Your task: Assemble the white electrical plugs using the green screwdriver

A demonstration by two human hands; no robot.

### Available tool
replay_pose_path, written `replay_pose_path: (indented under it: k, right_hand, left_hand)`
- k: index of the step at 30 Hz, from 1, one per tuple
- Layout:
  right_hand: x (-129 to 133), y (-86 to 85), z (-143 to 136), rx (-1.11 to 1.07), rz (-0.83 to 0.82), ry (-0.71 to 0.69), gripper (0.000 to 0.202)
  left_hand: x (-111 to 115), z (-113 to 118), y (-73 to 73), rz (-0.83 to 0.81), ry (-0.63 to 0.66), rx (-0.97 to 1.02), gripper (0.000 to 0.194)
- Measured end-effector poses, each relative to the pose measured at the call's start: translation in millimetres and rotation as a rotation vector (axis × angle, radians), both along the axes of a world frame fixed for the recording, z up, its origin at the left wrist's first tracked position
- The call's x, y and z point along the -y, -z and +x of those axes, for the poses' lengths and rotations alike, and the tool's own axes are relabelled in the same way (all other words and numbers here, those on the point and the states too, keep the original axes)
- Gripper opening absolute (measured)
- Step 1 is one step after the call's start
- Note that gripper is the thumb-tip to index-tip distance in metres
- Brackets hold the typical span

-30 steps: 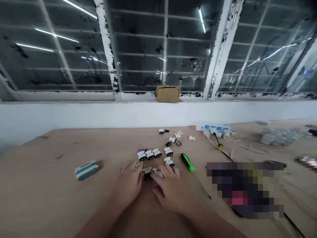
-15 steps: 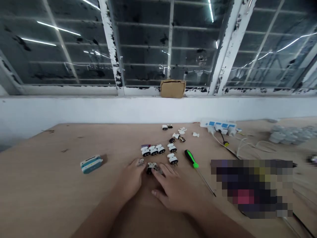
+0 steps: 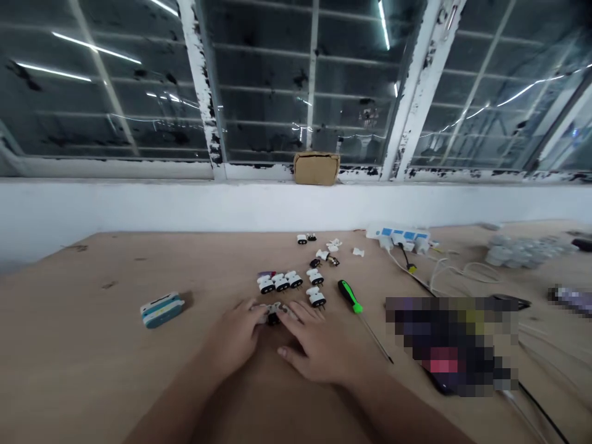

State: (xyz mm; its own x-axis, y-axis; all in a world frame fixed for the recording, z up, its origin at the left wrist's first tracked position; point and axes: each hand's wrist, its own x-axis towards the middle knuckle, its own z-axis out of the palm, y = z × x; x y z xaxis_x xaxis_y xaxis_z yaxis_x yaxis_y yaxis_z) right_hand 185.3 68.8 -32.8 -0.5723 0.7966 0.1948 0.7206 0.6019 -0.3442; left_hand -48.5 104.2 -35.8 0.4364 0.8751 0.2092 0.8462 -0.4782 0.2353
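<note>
A plug part point(image 3: 274, 316) with a black base and pale top lies on the table between my fingertips. My left hand point(image 3: 235, 333) is closed at its left side, with a small pale piece partly hidden at the fingertips. My right hand point(image 3: 317, 342) presses its fingers on the part from the right, its thumb held lower and apart. Just beyond stand several white two-pin plugs point(image 3: 280, 283) with black faces in a short row. Two more plugs point(image 3: 316, 298) stand to the right of that row. Fingers cover much of the part.
A green-and-black screwdriver point(image 3: 356, 300) lies right of my hands. At left is a blue-and-white box point(image 3: 161, 310). Loose plug pieces point(image 3: 328, 254) lie farther back. A power strip point(image 3: 393, 234) with cables, a blurred dark item point(image 3: 444, 345) and bagged white pieces point(image 3: 522, 250) occupy the right.
My left fingers have moved in against the plug part, bringing the small pale piece closer to it. My right hand stays at the part. The whole view has shifted slightly.
</note>
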Motion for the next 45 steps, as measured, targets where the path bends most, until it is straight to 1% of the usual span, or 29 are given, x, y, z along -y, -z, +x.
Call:
replay_pose_path:
  k: [2, 3, 5, 7, 12, 14, 16, 18, 19, 20, 21, 24, 26, 28, 30, 34, 36, 39, 40, 41, 42, 43, 44, 45]
  right_hand:
    - [-2, -2.9, 5, -0.034, 0.065, 0.062, 0.049]
    - [-4, -4.0, 8, -0.043, 0.093, 0.116, 0.042]
    - [-8, -5.1, 16, -0.03, 0.125, 0.227, 0.035]
    - [-14, -4.8, 23, 0.006, 0.118, 0.275, 0.031]
    - [-19, -2.0, 33, 0.055, 0.092, 0.252, 0.016]
    - [-16, -2.7, 33, 0.022, 0.085, 0.223, 0.016]
    - [-11, -5.7, 33, -0.053, 0.028, 0.159, 0.02]
    - [-7, -10.4, 34, -0.137, -0.07, 0.087, 0.022]
    - [-7, -13.0, 36, -0.165, -0.111, 0.078, 0.023]
    - [-8, -15.4, 38, -0.171, -0.13, 0.106, 0.021]
    - [-11, -17.4, 43, -0.155, -0.125, 0.169, 0.019]
    - [-26, -19.9, 64, -0.057, -0.049, 0.454, 0.01]
    - [-37, -17.7, 82, -0.017, -0.034, 0.581, 0.008]
    - [-45, -12.4, 96, 0.006, -0.047, 0.655, 0.024]
    - [-49, -5.0, 104, 0.019, -0.076, 0.691, 0.038]
    - [-52, 5.2, 102, -0.027, -0.145, 0.681, 0.051]
    - [-52, 3.8, 99, -0.092, -0.167, 0.662, 0.058]
    - [-49, -5.6, 99, -0.207, -0.195, 0.617, 0.061]
    - [-48, -9.6, 99, -0.295, -0.218, 0.578, 0.062]
    - [-46, -13.5, 99, -0.424, -0.253, 0.515, 0.064]
    - [-43, -17.1, 98, -0.588, -0.291, 0.434, 0.068]
    - [-40, -20.1, 97, -0.767, -0.324, 0.343, 0.073]
    - [-37, -22.6, 94, -0.938, -0.342, 0.255, 0.077]
    - [-34, -24.4, 91, -1.078, -0.334, 0.184, 0.08]
  left_hand:
    - [1, 1, 1.4, 0.047, -0.008, 0.013, 0.037]
    - [2, 2, 1.6, 0.082, -0.01, 0.025, 0.035]
    - [3, 4, 0.5, 0.152, 0.0, 0.047, 0.032]
    - [5, 8, -2.2, 0.192, 0.024, 0.064, 0.031]
    - [13, 19, -8.1, 0.192, 0.111, 0.09, 0.028]
    - [17, 22, -8.5, 0.184, 0.149, 0.11, 0.024]
    - [22, 26, -7.6, 0.17, 0.197, 0.145, 0.021]
    - [26, 29, -5.3, 0.143, 0.257, 0.19, 0.019]
    - [28, 31, -3.5, 0.123, 0.288, 0.209, 0.019]
    - [30, 32, -1.4, 0.101, 0.317, 0.223, 0.019]
    - [31, 34, 1.0, 0.085, 0.343, 0.231, 0.021]
    - [34, 40, 9.4, 0.081, 0.377, 0.208, 0.033]
    - [34, 44, 14.0, 0.103, 0.372, 0.168, 0.039]
    - [36, 48, 16.4, 0.11, 0.364, 0.125, 0.037]
    - [37, 52, 16.2, 0.096, 0.354, 0.097, 0.033]
    - [40, 55, 10.5, 0.016, 0.344, 0.132, 0.032]
    - [41, 54, 7.6, -0.01, 0.34, 0.156, 0.028]
    - [41, 53, 5.7, -0.034, 0.324, 0.15, 0.02]
    - [41, 52, 5.6, -0.047, 0.309, 0.152, 0.024]
    - [41, 52, 5.6, -0.063, 0.288, 0.162, 0.034]
    - [42, 52, 5.4, -0.081, 0.269, 0.178, 0.045]
    - [43, 52, 4.9, -0.101, 0.255, 0.195, 0.051]
    - [44, 52, 4.0, -0.122, 0.251, 0.208, 0.051]
    - [45, 52, 2.7, -0.146, 0.258, 0.217, 0.047]
